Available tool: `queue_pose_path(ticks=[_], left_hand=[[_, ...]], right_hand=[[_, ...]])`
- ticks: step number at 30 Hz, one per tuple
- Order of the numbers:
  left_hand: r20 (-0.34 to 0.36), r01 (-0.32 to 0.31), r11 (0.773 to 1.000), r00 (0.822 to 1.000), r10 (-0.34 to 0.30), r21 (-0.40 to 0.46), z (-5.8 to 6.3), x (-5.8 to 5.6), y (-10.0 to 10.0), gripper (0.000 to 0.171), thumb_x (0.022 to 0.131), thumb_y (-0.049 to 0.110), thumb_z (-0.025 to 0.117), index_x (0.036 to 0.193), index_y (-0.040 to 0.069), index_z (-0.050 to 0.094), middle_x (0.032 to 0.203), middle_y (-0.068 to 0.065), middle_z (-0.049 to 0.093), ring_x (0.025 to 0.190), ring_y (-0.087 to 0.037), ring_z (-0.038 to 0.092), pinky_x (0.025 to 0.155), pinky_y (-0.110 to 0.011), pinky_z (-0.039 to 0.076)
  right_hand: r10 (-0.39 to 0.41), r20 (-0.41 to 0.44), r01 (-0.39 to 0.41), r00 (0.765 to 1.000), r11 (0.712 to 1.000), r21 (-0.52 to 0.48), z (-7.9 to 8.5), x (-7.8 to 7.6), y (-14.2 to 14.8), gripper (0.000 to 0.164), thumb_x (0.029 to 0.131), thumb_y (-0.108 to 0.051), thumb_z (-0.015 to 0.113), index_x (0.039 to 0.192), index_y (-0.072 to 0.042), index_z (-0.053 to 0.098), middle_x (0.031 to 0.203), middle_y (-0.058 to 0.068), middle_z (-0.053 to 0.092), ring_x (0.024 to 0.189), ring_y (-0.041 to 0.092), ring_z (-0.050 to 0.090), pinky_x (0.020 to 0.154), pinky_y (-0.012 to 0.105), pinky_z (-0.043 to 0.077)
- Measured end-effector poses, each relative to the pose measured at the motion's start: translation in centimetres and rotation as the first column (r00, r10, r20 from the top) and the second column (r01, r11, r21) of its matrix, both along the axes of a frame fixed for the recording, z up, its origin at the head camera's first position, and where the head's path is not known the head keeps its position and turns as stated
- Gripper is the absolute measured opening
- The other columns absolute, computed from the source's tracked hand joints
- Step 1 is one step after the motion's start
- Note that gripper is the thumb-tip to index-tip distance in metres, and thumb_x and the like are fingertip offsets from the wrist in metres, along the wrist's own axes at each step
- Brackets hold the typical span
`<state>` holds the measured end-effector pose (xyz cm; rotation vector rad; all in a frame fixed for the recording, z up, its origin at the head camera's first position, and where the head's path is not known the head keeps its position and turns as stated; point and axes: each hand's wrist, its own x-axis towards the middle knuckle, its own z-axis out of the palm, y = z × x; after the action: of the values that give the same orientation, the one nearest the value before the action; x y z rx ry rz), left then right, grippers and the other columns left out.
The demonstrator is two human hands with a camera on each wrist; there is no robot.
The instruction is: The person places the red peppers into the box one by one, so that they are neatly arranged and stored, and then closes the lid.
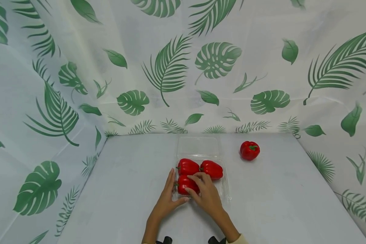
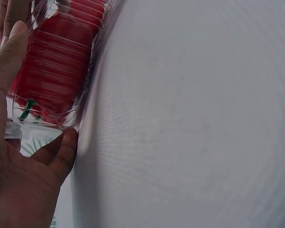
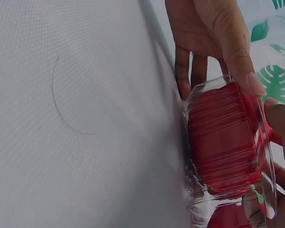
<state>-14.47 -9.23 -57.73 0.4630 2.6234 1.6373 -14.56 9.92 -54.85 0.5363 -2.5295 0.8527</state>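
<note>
A clear plastic clamshell container (image 1: 225, 195) stands on the table with its lid (image 1: 198, 145) folded back. It holds three red bell peppers: one at the back left (image 1: 188, 166), one at the back right (image 1: 212, 170) and one at the near left (image 1: 184, 185). My right hand (image 1: 208, 196) grips this near pepper from above, thumb on its near side and fingers over the far side. My left hand (image 1: 166, 200) rests against the container's near left corner, fingers straight along the left wall and thumb along the front. Through the ribbed wall shows red pepper (image 2: 57, 59).
Another red bell pepper (image 1: 249, 151) sits on the white table (image 1: 277, 196), to the right behind the container. White cloth with green leaf prints (image 1: 225, 112) hangs behind and at both sides. A thin dark hair (image 3: 54, 97) lies on the tabletop.
</note>
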Motion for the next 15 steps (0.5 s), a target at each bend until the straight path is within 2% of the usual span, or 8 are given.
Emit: queue_pose_path(ticks=[7, 15], left_hand=[[-0.01, 0.004, 1.0, 1.0, -0.004, 0.001, -0.06, -0.02, 0.04, 0.108, 0.08, 0.042, 0.079, 0.158, 0.014, 0.011, 0.166, -0.001, 0.006, 0.151, -0.035, 0.015, 0.111, -0.058, 0.035], [0.012, -0.01, 1.0, 1.0, 0.01, -0.001, 0.05, 0.01, 0.06, 0.107, 0.079, 0.044, 0.078, 0.158, 0.018, 0.011, 0.166, 0.002, 0.007, 0.15, -0.034, 0.019, 0.111, -0.058, 0.034]], right_hand=[[0.0, 0.015, 0.001, 1.0, 1.0, -0.007, 0.08, 0.01, 0.04, 0.049, 0.077, -0.033, 0.083, 0.121, -0.018, 0.067, 0.113, 0.006, 0.062, 0.104, 0.022, 0.059, 0.088, 0.041, 0.059], [0.012, 0.035, -0.012, 0.999, 1.0, -0.016, 0.35, 0.01, 0.18, 0.051, 0.076, -0.031, 0.084, 0.121, -0.016, 0.067, 0.113, 0.007, 0.061, 0.105, 0.023, 0.06, 0.089, 0.043, 0.059]])
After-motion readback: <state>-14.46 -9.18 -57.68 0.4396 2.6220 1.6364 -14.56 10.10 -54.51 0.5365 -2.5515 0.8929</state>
